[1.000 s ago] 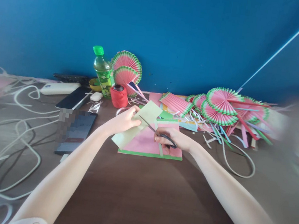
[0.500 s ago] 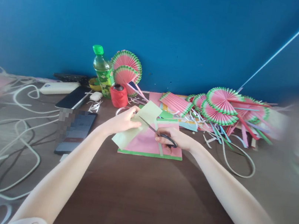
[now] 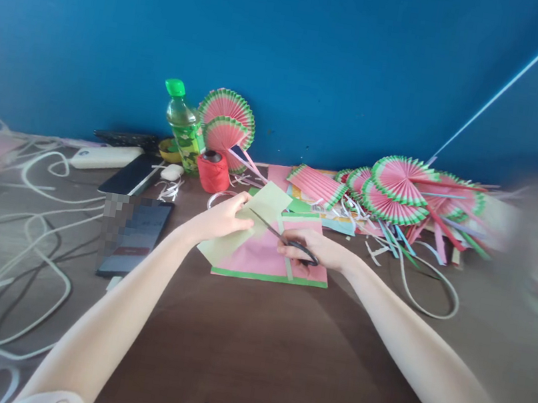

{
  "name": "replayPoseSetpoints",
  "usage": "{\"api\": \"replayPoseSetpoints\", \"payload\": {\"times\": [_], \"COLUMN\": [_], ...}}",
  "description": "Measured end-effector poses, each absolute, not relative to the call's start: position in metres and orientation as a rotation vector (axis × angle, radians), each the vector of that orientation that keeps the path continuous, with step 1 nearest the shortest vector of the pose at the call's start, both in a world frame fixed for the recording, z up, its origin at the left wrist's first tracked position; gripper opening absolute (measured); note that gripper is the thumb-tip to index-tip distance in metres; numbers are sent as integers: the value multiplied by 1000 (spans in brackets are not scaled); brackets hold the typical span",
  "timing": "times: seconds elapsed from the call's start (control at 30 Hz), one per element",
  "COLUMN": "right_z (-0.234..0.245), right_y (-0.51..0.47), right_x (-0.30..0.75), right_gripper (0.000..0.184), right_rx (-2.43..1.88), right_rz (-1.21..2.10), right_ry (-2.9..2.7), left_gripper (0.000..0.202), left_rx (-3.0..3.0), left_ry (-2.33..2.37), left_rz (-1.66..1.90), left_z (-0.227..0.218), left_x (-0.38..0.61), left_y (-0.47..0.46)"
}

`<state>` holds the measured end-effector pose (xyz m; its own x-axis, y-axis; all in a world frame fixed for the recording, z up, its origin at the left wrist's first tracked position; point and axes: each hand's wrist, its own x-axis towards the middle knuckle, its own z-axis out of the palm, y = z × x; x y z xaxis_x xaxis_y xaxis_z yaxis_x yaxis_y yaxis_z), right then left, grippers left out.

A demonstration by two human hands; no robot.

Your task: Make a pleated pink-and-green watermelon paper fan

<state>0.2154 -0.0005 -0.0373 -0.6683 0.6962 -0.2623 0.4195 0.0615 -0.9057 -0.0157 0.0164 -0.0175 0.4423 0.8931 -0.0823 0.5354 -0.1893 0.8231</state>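
My left hand [image 3: 226, 219] is closed on a pale green sheet of paper [image 3: 270, 200], which slants across the middle of the table. Scissors [image 3: 302, 252] with dark handles are gripped in my right hand [image 3: 315, 245]. Their blades reach left over the pale green paper toward my left fingers; whether they are parted is hard to make out. Below the hands lies pink paper [image 3: 260, 261] edged with green strips. A narrow pale strip [image 3: 288, 268] rests on it beside my right hand.
Behind, a green-capped bottle [image 3: 184, 125], a red spool [image 3: 213, 172] and pleated paper fans [image 3: 400, 187] stand or lie along the blue wall. A phone [image 3: 136, 239] and looped white cables [image 3: 30, 274] are at the left. Paper strips and another cable [image 3: 427, 311] lie right.
The lower end of the pale green paper has shifted slightly left and up. Both hands and the scissors stay in nearly the same place.
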Motion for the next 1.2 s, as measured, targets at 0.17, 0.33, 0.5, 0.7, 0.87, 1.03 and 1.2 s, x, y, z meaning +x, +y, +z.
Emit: {"api": "replayPoseSetpoints", "payload": {"times": [0.17,0.33,0.5,0.7,0.87,1.03,1.2], "right_z": [-36,-34,-32,-27,-14,-14,-24], "right_y": [-1,-3,-2,10,20,28,35], "right_x": [215,214,217,234,262,290,307], "right_gripper": [29,30,32,32,37,48,61], "right_rx": [-1123,-1121,-1138,-1162,-1478,-1862,-2177], "right_rz": [1622,1586,1569,1439,926,654,333], "right_ry": [-2114,-2134,-2157,-2189,-2176,-2240,-2283], "left_gripper": [30,33,36,29,23,29,43], "left_rx": [1880,1869,1855,1943,1969,2045,2295], "left_ry": [1232,1226,1263,1662,1977,2095,2206], "left_rz": [541,531,533,464,258,157,410], "left_z": [-17,-17,-15,-6,-13,-23,-21], "left_x": [-16,-15,-15,-35,-52,-51,-47], "left_y": [16,15,15,25,35,34,29]}}
